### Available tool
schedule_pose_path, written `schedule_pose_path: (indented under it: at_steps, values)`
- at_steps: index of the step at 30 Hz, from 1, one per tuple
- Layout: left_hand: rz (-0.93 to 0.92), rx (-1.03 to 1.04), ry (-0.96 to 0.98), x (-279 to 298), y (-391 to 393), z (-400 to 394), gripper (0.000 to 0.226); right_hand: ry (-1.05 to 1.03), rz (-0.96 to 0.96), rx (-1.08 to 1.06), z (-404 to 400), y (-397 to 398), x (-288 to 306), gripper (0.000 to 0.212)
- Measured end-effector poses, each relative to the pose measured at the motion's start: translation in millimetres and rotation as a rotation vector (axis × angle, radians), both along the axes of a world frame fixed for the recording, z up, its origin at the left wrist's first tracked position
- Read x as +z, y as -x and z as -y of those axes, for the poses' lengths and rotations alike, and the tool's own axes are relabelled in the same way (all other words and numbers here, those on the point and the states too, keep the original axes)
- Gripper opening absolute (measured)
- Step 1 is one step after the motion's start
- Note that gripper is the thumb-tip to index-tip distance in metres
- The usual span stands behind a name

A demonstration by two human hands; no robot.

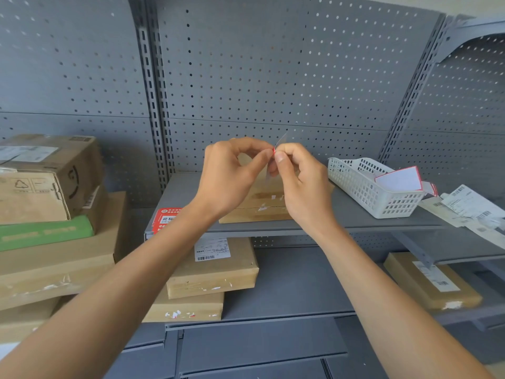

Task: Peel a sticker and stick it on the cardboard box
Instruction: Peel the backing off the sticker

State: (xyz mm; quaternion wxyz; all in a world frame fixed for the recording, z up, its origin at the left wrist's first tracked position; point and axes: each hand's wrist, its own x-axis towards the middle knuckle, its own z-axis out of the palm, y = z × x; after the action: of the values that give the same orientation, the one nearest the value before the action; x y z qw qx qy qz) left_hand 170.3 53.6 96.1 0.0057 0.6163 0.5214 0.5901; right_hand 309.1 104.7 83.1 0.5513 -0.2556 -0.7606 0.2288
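My left hand (232,173) and my right hand (297,181) meet in front of the grey pegboard, fingertips pinched together on a small sticker (274,151) with a red edge. A thin clear backing strip (281,139) sticks up from between the fingers. Directly behind and below the hands a flat cardboard box (257,206) lies on the grey shelf (355,214); the hands hide most of its top.
A white mesh basket (366,187) holding red-edged white stickers sits on the shelf to the right, with loose shipping labels (470,206) beyond it. A red sticker (164,218) is on the shelf's left corner. Stacked cardboard parcels (49,187) fill the left, more boxes (213,266) sit on lower shelves.
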Motion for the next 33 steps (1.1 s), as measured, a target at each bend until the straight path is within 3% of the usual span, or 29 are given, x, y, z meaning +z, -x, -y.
schedule_pose_path:
  at_steps: [10,19,28,33]
  values:
    - [-0.014,-0.044,0.027,2,-3,6,0.018,-0.047,0.034,-0.057,-1,0,-2,0.019]
    - [-0.209,0.062,-0.032,-3,4,-3,0.015,-0.173,0.104,-0.132,-7,-3,-6,0.013]
    - [-0.246,0.087,0.009,-2,10,-10,0.023,-0.122,0.067,-0.141,-10,-2,-8,0.013]
    - [-0.117,0.078,0.082,1,18,-11,0.016,0.047,-0.011,-0.187,-17,-3,-10,0.013]
